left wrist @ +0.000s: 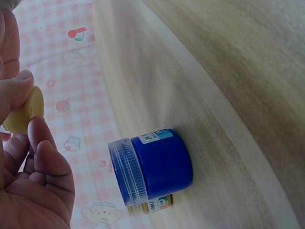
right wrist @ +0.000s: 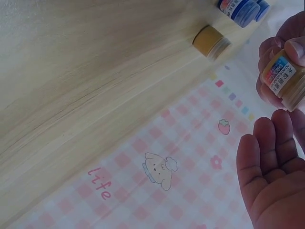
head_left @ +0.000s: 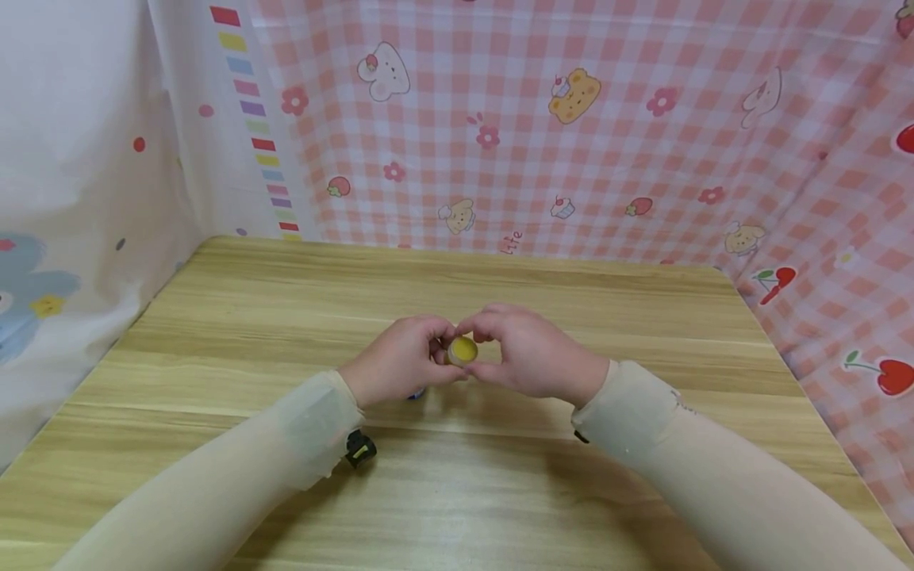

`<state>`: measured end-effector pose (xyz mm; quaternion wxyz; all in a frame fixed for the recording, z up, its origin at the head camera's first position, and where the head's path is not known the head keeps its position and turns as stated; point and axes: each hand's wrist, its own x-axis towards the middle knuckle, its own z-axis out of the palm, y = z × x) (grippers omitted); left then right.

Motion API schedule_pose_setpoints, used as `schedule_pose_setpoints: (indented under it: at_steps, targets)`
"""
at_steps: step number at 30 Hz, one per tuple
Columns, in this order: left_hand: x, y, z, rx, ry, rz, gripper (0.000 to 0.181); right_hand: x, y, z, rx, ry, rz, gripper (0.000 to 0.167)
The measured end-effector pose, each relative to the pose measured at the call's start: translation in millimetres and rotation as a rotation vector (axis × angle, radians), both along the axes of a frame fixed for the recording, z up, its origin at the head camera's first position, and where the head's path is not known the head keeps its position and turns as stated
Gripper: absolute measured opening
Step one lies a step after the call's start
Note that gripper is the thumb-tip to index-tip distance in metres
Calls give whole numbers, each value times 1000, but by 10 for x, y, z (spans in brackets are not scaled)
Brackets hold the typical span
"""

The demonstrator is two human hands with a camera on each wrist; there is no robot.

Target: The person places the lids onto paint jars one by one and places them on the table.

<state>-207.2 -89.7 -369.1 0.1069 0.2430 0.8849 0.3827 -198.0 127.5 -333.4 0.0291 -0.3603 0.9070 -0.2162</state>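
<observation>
A small paint jar (head_left: 463,350), yellow with a pale see-through lid, is held upright above the table. My left hand (head_left: 403,361) grips its body; in the left wrist view the thumb and fingers (left wrist: 47,162) pinch it. My right hand (head_left: 535,353) bends thumb and forefinger to opposite sides of the lid, with a gap to the palm. The right wrist view shows other right-hand fingers (right wrist: 264,148) fairly straight. A blue paint jar (left wrist: 164,164) stands on the table below, mostly hidden by the left hand in the head view. Behind it stands an ochre jar (right wrist: 208,42).
The wood-grain table (head_left: 357,293) runs back to a pink checked cloth (head_left: 500,159). White cloth (head_left: 78,159) hangs on the left, more checked cloth on the right. A second blue shape (right wrist: 262,9) shows beside the blue jar. Black straps (head_left: 360,448) sit by the wrists.
</observation>
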Motion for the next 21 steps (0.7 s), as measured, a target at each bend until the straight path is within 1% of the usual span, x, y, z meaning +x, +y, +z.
schedule_pose_setpoints:
  at_steps: [7,10,14,18,21]
  targets:
    - [8,12,15,7,7,0,22,-3,2,-10,3,-3,0,34]
    - [13,12,15,10,7,0,22,-3,4,-10,2,-4,-5,35]
    - [11,12,7,8,8,0,23,-2,5,-18,-5,-9,-4,37]
    - [9,16,-3,10,3,-3,22,-3,9,-33,-11,-6,1,32]
    - [9,19,-14,11,6,-6,22,-2,15,-36,-15,-2,-6,32]
